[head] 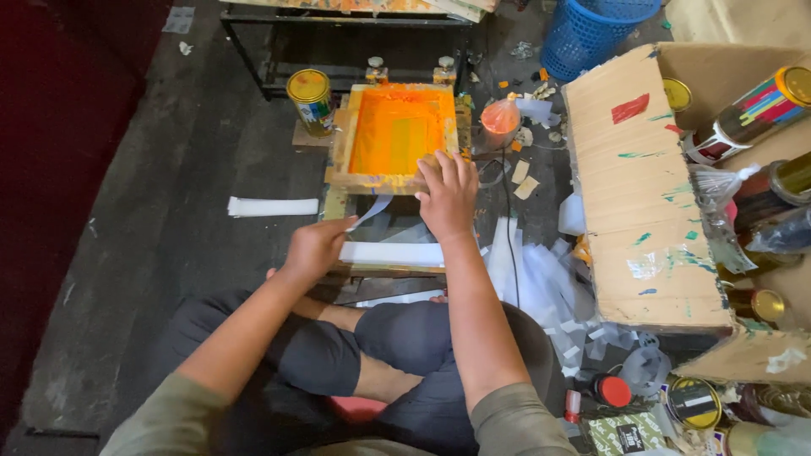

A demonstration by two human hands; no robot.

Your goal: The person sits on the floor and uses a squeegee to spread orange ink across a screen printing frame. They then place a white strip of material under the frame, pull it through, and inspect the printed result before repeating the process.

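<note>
A wooden printing screen frame (340,143) with orange ink on its mesh is tilted up off the base in front of me. My right hand (448,196) grips the frame's near edge and holds it raised. My left hand (314,249) pinches a thin white strip (372,209) that curls up from under the frame. A longer white strip (393,253) lies flat on the printing base just below both hands. I sit cross-legged on the floor behind it.
A yellow-lidded tin (310,100) stands left of the frame, and a bag of orange ink (500,121) to its right. Another white strip (272,206) lies on the floor at left. Loose white strips (541,274) pile at right beside a cardboard box (642,186) of cans. A blue basket (587,34) stands behind.
</note>
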